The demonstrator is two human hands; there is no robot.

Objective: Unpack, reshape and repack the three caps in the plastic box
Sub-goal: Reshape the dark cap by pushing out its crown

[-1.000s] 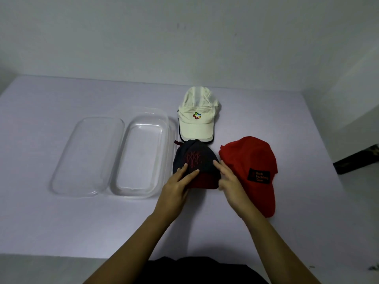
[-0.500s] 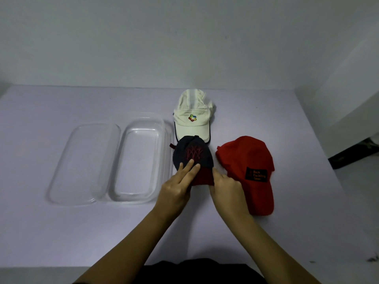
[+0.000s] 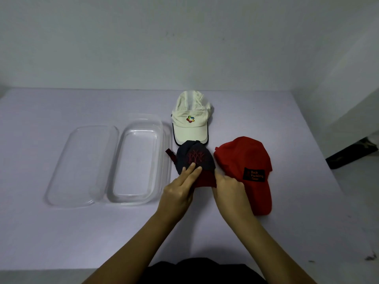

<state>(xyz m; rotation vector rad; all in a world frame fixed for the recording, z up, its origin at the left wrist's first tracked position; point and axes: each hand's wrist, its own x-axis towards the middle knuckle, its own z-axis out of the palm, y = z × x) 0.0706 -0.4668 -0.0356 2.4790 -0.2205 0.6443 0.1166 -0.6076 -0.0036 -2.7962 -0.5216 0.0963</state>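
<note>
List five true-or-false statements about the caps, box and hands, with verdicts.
1. The plastic box holds no cap. True.
2. The lid sits on the box. False: it lies beside it, on the left.
3. The left hand rests straight fingers on the navy cap. True.
4. The white cap lies nearest the person. False: it is farthest.
5. The red cap lies left of the navy cap. False: it is to its right.

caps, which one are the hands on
The navy cap with the red brim, nearest the person: the left hand rests on its crown, the right hand touches its brim. The white cap and red cap lie aside.
</note>
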